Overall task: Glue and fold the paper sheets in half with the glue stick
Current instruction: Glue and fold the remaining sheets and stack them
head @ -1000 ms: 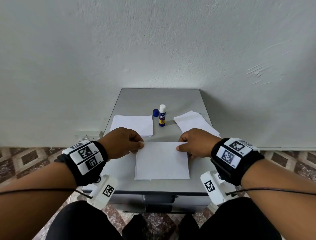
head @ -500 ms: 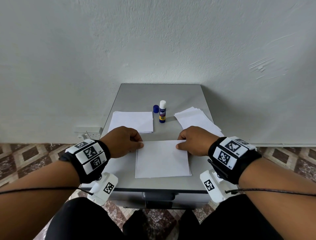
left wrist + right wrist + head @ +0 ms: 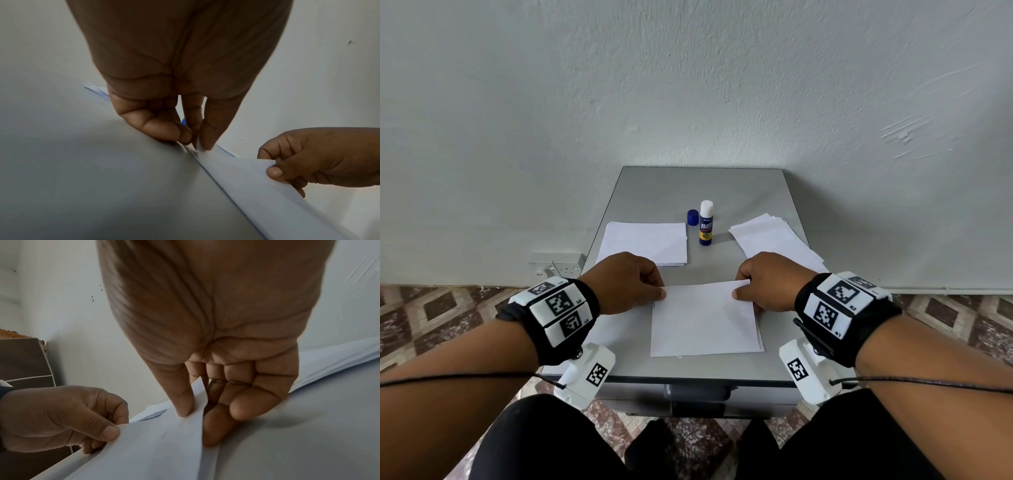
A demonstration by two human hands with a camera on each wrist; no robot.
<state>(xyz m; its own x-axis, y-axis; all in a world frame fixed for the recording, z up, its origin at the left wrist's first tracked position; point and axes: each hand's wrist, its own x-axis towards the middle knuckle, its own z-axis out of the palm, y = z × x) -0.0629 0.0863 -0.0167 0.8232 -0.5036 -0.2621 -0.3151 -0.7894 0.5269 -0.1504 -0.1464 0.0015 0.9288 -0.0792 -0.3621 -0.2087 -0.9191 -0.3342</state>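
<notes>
Head view: our left hand [image 3: 628, 281] and right hand [image 3: 765, 282] each pinch a far corner of one paper sheet [image 3: 703, 320] at the near middle of the desk [image 3: 654, 192]. The sheet looks doubled, a second edge peeking out at its right side, so we judge this the fold step: far corners being lined up or lifted, can't tell which. The next move likely calls for matching the edges and pressing flat. Count: one glue stick [image 3: 706, 222] standing uncapped, one blue cap [image 3: 692, 217] just beside it, one neat stack [image 3: 645, 242] far left, one fanned pile [image 3: 774, 240] far right; sheets per pile uncountable.

Left wrist view: thumb and fingers [image 3: 180, 132] clamp the sheet's corner, slightly off the desk; the other hand pinches its own corner.

Right wrist view: thumb on top, fingers [image 3: 218, 425] under the sheet, corner raised; the left pinch shows too.
</notes>
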